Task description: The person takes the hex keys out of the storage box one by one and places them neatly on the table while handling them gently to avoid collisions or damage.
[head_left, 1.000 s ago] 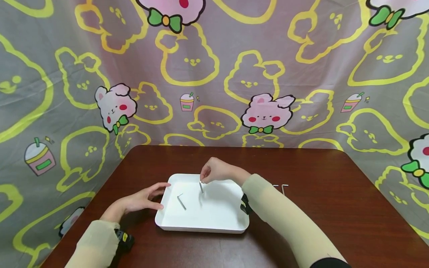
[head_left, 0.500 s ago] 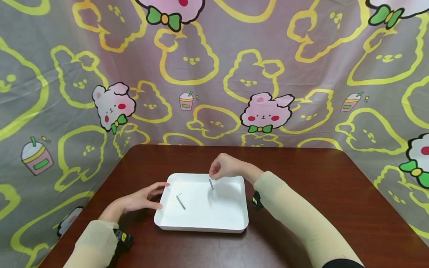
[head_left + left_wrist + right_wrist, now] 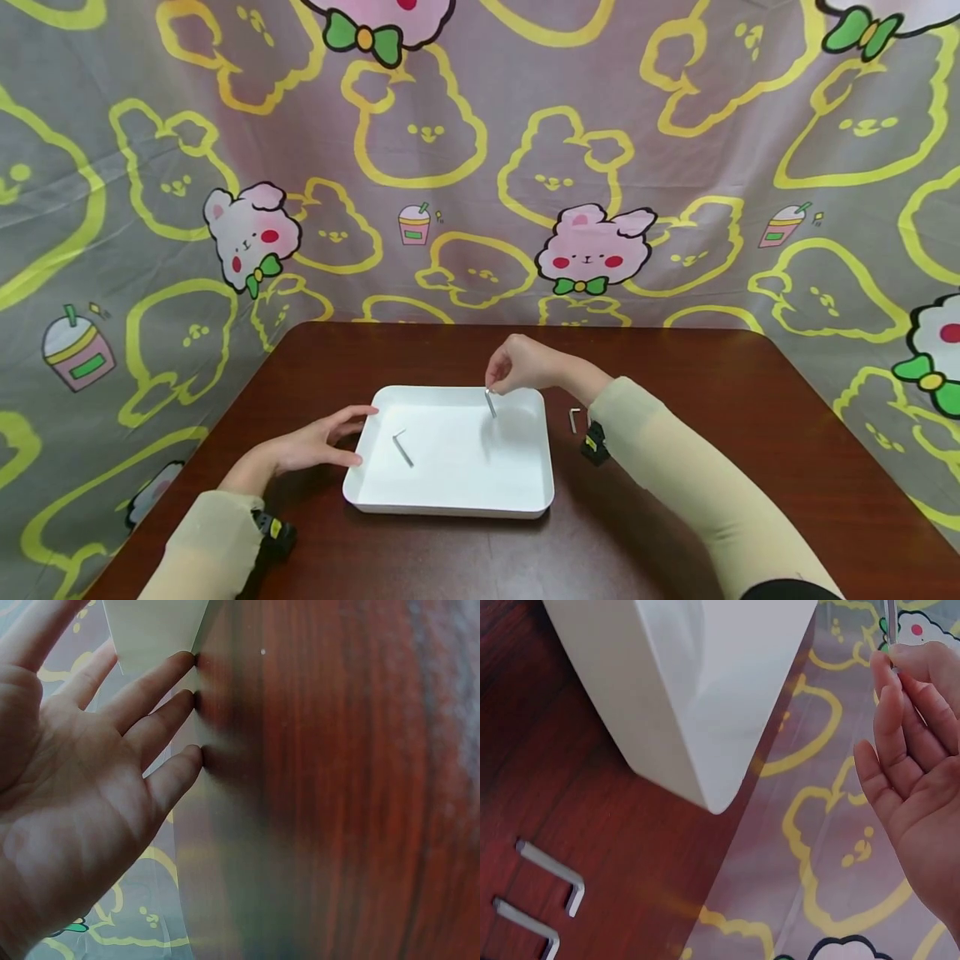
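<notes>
A white tray (image 3: 457, 490) stands on the table, with one L-shaped hex key (image 3: 402, 451) lying in its left half. Over the tray's back right part, my right hand (image 3: 525, 364) pinches a second hex key (image 3: 491, 404) by its bent end, the long arm pointing down. In the right wrist view that held key (image 3: 890, 622) shows between thumb and fingertips. My left hand (image 3: 318, 442) lies at the tray's left side, thumb and a finger touching the rim. The left wrist view shows its fingers (image 3: 161, 724) nearly straight and spread, tips against the tabletop.
Right of the tray, a hex key (image 3: 573, 421) lies on the brown table (image 3: 675, 375), partly beside my right wrist. The right wrist view shows two there, one hex key (image 3: 551, 866) next to another hex key (image 3: 529, 919). A patterned curtain (image 3: 480, 167) hangs behind the table.
My right hand has moved to the right and back over the tray, carrying the pinched hex key. My left hand and the key lying in the tray have stayed put.
</notes>
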A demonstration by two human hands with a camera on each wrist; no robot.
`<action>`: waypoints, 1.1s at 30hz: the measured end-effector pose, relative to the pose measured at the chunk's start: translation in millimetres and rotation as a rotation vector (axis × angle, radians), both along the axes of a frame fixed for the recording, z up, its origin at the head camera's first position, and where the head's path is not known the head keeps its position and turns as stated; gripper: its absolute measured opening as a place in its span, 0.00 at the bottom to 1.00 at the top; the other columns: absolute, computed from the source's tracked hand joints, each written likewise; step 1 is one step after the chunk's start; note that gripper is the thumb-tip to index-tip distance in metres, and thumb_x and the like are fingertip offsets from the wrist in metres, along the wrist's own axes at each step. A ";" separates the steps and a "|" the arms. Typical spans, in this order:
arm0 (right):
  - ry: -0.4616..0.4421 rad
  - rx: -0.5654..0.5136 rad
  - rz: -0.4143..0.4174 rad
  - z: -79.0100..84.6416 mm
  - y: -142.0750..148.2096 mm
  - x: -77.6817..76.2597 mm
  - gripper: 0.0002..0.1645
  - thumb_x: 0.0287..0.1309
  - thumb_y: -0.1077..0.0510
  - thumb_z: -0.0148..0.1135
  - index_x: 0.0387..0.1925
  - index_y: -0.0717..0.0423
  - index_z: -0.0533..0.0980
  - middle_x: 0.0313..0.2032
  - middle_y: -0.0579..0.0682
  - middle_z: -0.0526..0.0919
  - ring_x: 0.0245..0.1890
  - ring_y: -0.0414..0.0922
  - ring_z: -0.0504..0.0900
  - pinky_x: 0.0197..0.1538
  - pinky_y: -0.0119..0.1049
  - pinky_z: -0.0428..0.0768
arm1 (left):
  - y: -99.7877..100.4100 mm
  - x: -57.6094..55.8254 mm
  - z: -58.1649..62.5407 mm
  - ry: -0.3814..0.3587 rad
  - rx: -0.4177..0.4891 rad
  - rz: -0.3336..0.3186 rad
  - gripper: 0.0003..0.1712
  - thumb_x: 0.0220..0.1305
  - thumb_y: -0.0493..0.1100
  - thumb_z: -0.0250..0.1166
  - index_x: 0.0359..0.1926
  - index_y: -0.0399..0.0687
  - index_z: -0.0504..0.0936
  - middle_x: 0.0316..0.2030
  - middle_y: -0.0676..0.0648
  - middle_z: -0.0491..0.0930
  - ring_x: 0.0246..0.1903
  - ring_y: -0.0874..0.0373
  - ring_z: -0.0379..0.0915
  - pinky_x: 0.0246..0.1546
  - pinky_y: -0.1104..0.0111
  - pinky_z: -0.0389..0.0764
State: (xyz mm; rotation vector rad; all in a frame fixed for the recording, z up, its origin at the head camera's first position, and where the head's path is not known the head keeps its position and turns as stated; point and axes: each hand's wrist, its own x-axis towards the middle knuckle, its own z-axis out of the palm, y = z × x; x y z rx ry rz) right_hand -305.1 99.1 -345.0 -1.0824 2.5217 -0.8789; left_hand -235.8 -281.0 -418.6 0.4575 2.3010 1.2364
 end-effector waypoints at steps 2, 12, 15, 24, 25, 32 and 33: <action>0.003 0.003 -0.009 1.8 4.2 0.0 0.04 0.52 0.63 0.72 0.26 0.53 0.84 0.23 0.42 0.83 0.25 0.40 0.77 0.32 0.32 0.78 | -0.3 0.2 0.4 -0.003 0.000 0.006 0.46 0.58 0.44 0.71 0.72 0.49 0.56 0.71 0.33 0.52 0.69 0.33 0.48 0.60 0.34 0.53; 0.011 -0.036 -0.034 10.0 37.5 4.1 0.03 0.52 0.62 0.73 0.27 0.55 0.84 0.24 0.43 0.82 0.24 0.41 0.75 0.30 0.34 0.77 | -1.0 -0.8 -0.3 -0.002 0.003 0.000 0.46 0.59 0.44 0.70 0.72 0.48 0.55 0.71 0.33 0.53 0.69 0.33 0.48 0.61 0.35 0.53; 0.024 -0.036 -0.051 10.1 47.8 4.2 0.04 0.52 0.60 0.73 0.27 0.52 0.84 0.24 0.43 0.82 0.25 0.41 0.76 0.30 0.35 0.77 | -1.2 -1.0 -0.5 -0.003 -0.001 0.002 0.46 0.58 0.44 0.71 0.72 0.48 0.55 0.71 0.33 0.53 0.69 0.33 0.48 0.61 0.35 0.53; 0.048 -0.043 -0.076 10.8 78.0 5.1 0.02 0.52 0.62 0.72 0.28 0.55 0.84 0.24 0.42 0.83 0.26 0.41 0.77 0.31 0.36 0.77 | 1.6 0.3 2.6 0.002 0.010 -0.016 0.46 0.59 0.44 0.70 0.73 0.47 0.55 0.70 0.32 0.54 0.68 0.32 0.49 0.60 0.35 0.56; 0.048 -0.046 -0.079 11.4 81.8 5.8 0.02 0.52 0.62 0.72 0.28 0.56 0.84 0.25 0.42 0.83 0.26 0.42 0.77 0.31 0.36 0.77 | 1.6 0.1 2.3 0.001 0.011 -0.017 0.46 0.59 0.44 0.70 0.73 0.47 0.55 0.70 0.32 0.54 0.68 0.32 0.49 0.60 0.35 0.56; 0.054 -0.046 -0.108 17.1 104.4 9.5 0.02 0.53 0.62 0.71 0.28 0.57 0.84 0.25 0.42 0.83 0.26 0.42 0.76 0.31 0.35 0.76 | -0.5 -0.9 -0.1 -0.005 0.001 -0.012 0.46 0.59 0.45 0.70 0.72 0.48 0.55 0.71 0.32 0.54 0.68 0.32 0.48 0.60 0.35 0.54; 0.056 -0.044 -0.112 18.3 106.9 10.2 0.02 0.53 0.63 0.71 0.28 0.57 0.84 0.25 0.43 0.83 0.26 0.42 0.76 0.31 0.35 0.77 | -0.8 -1.0 -0.3 -0.006 0.002 -0.009 0.46 0.59 0.44 0.70 0.72 0.48 0.55 0.71 0.32 0.54 0.68 0.33 0.48 0.60 0.35 0.54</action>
